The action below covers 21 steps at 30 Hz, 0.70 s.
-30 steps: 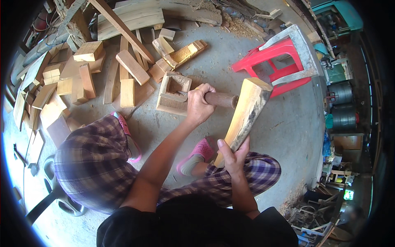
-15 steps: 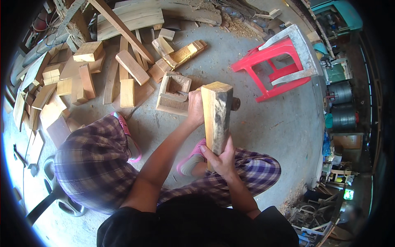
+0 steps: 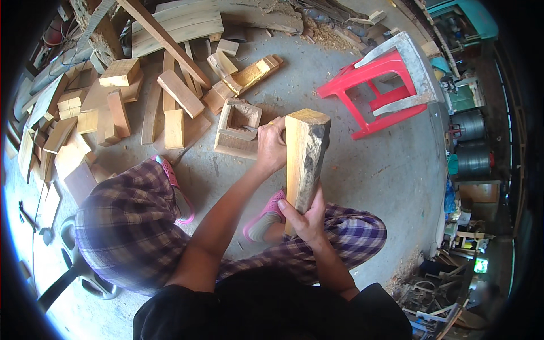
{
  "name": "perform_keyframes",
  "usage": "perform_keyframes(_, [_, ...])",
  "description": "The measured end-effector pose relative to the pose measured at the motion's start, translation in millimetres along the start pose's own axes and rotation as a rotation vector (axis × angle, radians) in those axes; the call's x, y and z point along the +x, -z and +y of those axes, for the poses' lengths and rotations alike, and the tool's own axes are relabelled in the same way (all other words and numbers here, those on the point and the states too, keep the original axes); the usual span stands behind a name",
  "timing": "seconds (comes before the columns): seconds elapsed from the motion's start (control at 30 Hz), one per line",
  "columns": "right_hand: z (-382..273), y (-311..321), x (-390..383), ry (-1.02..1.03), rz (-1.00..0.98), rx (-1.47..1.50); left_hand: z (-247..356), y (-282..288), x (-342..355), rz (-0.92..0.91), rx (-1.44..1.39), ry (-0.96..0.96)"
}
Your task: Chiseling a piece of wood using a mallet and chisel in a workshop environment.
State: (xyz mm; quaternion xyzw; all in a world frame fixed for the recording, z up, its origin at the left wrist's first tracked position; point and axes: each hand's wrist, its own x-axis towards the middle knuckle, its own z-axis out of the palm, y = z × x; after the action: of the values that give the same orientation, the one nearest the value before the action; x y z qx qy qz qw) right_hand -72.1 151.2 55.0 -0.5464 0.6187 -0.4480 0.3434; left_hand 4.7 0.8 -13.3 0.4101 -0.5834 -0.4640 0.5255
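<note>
A thick yellow block of wood, with rough dark bark along one side, stands tilted up in front of me. My right hand grips its near end, thumb across the face. My left hand is closed beside the block's far left edge, its fingers partly hidden behind the wood. Whatever it holds is hidden by the block. Just beyond the left hand is a hollowed wooden block lying on another wooden piece.
Many cut wood pieces lie heaped at the left. A red plastic stool lies tipped at the right, with a grey piece against it. Long boards and sawdust are at the back. My pink clogs rest on the floor.
The yellow block has shifted slightly right and turned, showing more of its bark side. A round brown end that stuck out behind its right side is now hidden.
</note>
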Motion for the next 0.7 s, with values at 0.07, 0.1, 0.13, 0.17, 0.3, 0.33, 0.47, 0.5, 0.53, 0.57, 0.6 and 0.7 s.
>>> perform_keyframes(0.07, [2, 0, 1, 0.028, 0.002, -0.012, 1, 0, 0, -0.011, -0.058, 0.076])
perform_keyframes(0.1, [2, 0, 1, 0.029, 0.002, -0.012, 1, 0, 0, -0.011, -0.057, 0.075])
perform_keyframes(0.13, [2, 0, 2, 0.016, 0.005, -0.003, 1, 1, 0, -0.026, -0.02, 0.076])
perform_keyframes(0.17, [2, 0, 1, 0.002, 0.007, 0.004, 1, 2, -1, -0.042, 0.017, 0.077])
perform_keyframes(0.3, [8, 1, 1, -0.028, 0.009, -0.04, -6, -1, -1, -0.017, -0.018, 0.002])
perform_keyframes(0.33, [9, 1, 0, -0.037, 0.004, -0.046, -5, -1, -2, -0.012, -0.011, 0.004])
perform_keyframes(0.47, [7, -1, 4, -0.04, 0.001, -0.125, -41, -13, -2, -0.034, -0.196, 0.126])
perform_keyframes(0.5, [8, -1, 5, -0.041, -0.001, -0.126, -52, -17, -5, -0.033, -0.196, 0.127])
perform_keyframes(0.53, [11, -1, 6, -0.054, -0.017, -0.146, -57, -20, -6, 0.07, -0.199, 0.065])
perform_keyframes(0.57, [13, -1, 6, -0.066, -0.034, -0.166, -61, -22, -7, 0.173, -0.201, 0.002])
perform_keyframes(0.6, [15, -2, 5, -0.066, -0.035, -0.165, -66, -23, -6, 0.167, -0.238, -0.015])
perform_keyframes(0.7, [20, 5, 2, -0.014, 0.011, -0.168, -33, -17, -3, 0.072, -0.056, -0.129])
